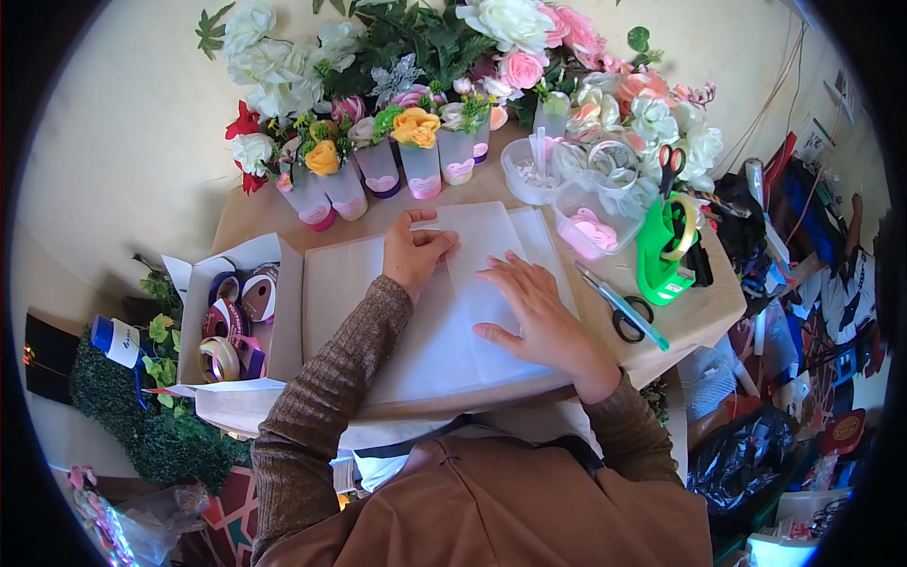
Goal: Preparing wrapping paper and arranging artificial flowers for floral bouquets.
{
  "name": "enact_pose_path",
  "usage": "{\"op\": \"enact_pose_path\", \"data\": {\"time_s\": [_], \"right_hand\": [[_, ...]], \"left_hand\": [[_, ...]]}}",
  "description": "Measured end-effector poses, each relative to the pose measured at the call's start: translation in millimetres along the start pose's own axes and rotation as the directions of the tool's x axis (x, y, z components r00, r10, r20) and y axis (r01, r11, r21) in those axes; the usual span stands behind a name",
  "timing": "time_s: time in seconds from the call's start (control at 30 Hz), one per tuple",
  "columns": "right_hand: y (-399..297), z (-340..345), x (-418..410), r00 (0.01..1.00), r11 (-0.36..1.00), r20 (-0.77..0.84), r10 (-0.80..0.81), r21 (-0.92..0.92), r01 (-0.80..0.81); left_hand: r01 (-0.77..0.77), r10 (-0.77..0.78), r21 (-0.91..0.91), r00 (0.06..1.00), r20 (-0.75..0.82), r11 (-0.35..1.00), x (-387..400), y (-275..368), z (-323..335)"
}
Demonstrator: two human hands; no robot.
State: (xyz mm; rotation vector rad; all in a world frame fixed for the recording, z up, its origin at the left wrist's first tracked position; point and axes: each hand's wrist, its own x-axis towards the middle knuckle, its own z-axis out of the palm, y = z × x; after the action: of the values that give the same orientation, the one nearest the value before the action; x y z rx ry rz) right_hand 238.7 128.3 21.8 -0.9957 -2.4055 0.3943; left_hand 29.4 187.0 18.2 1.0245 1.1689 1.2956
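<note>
A pile of whitish translucent wrapping sheets (pixel 340 276) lies flat on the table in front of me. Over it is a narrower translucent sheet (pixel 482 227). My left hand (pixel 414 251) pinches this sheet's left edge between thumb and fingers. My right hand (pixel 531 312) hovers over or rests lightly on the sheet's right side, fingers apart and holding nothing; whether the palm touches cannot be made out. To the right of that hand lie black-handled scissors (pixel 633 319) and a teal-ended pen or cutter (pixel 648 333), crossing each other.
At left, an open white box (pixel 287 312) holds ribbon spools (pixel 227 319) and tape. Frosted cups with artificial flowers (pixel 421 170) line the back. Back right are plastic tubs (pixel 531 181), a tub of pink labels (pixel 588 234) and a green tape dispenser (pixel 655 262) with upright scissors (pixel 669 166).
</note>
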Motion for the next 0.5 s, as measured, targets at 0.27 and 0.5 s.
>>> {"op": "enact_pose_path", "data": {"time_s": [0.27, 0.5], "right_hand": [[-0.3, -0.4, 0.3, 0.999, 1.0, -0.049, -0.007, 0.022, 0.008], [-1.6, 0.4, 0.8, 0.997, 1.0, -0.07, -0.017, 0.009, 0.018]], "left_hand": [[-0.078, 0.078, 0.008, 0.995, -0.06, 0.997, -0.2, -5.6, 2.3], [-0.199, 0.202, 0.086, 0.979, -0.019, 0.976, 1.9, -13.9, 0.2]]}}
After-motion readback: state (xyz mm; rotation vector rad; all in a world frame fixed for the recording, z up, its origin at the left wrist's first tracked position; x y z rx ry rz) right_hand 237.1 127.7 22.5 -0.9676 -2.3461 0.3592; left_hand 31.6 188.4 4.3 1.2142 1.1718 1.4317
